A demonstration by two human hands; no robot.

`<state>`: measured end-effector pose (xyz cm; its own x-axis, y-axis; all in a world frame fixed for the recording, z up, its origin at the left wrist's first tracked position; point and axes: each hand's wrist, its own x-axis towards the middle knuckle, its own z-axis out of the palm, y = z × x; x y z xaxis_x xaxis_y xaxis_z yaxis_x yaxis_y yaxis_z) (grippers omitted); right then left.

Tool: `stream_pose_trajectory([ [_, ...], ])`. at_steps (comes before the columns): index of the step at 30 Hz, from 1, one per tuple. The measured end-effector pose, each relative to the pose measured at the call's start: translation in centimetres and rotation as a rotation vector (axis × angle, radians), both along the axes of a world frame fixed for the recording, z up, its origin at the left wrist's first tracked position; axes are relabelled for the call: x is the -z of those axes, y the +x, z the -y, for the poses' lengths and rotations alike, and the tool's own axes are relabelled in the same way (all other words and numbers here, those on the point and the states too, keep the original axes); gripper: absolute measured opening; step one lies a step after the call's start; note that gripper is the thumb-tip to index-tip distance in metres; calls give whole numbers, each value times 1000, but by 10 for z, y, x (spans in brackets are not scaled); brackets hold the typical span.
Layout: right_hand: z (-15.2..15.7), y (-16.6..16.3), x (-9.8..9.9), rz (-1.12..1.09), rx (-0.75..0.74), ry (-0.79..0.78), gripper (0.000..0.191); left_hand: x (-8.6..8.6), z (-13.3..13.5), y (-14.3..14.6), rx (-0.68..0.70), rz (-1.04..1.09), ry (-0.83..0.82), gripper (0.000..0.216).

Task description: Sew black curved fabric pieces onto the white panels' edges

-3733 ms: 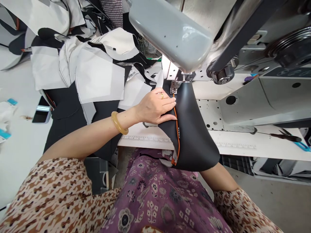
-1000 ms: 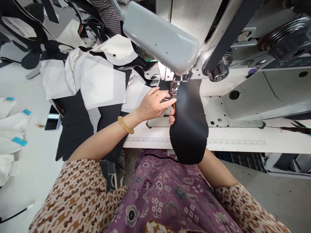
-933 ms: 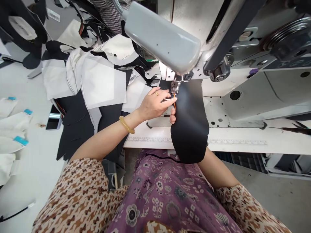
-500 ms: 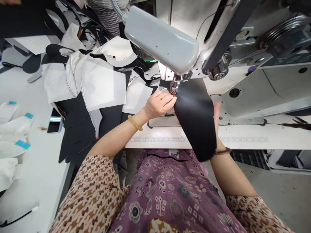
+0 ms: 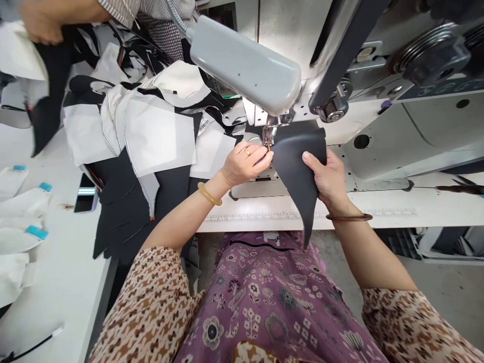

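A black fabric panel (image 5: pixel 297 169) lies under the sewing machine's presser foot (image 5: pixel 268 136), its pointed lower end hanging over the table's front edge. Just in front of the foot, the fingertips of my left hand (image 5: pixel 247 161) are pinched at the panel's left edge, where a thin orange strip (image 5: pixel 268 148) shows. Exactly what lies between those fingertips is partly hidden. My right hand (image 5: pixel 330 176) grips the panel's right side, thumb on top and fingers behind it.
White and black cut pieces (image 5: pixel 159 136) are heaped left of the machine. A lamp head (image 5: pixel 245 65) hangs above the needle area. A phone (image 5: pixel 86 193) lies on the left table, and scissors (image 5: pixel 459 187) lie at right. Another person's hand (image 5: pixel 41 25) holds fabric at top left.
My right hand has come from behind the panel to grip its right side, and the panel's lower part has swung and folded. At top left, the other person's hand has brought fabric into view.
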<state>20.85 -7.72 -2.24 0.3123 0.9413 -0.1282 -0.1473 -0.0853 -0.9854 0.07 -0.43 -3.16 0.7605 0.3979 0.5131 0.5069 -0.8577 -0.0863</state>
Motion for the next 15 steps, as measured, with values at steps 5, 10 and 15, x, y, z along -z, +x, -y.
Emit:
stream_pose_trajectory([
  [5,-15,1,-1,71,-38,21,36,0,9,-3,-3,49,-5,23],
  [10,-36,8,0,152,-77,34,37,6,6,0,51,147,83,15],
  [15,-53,17,-3,263,-126,5,39,-28,129,-33,-53,370,-214,21],
])
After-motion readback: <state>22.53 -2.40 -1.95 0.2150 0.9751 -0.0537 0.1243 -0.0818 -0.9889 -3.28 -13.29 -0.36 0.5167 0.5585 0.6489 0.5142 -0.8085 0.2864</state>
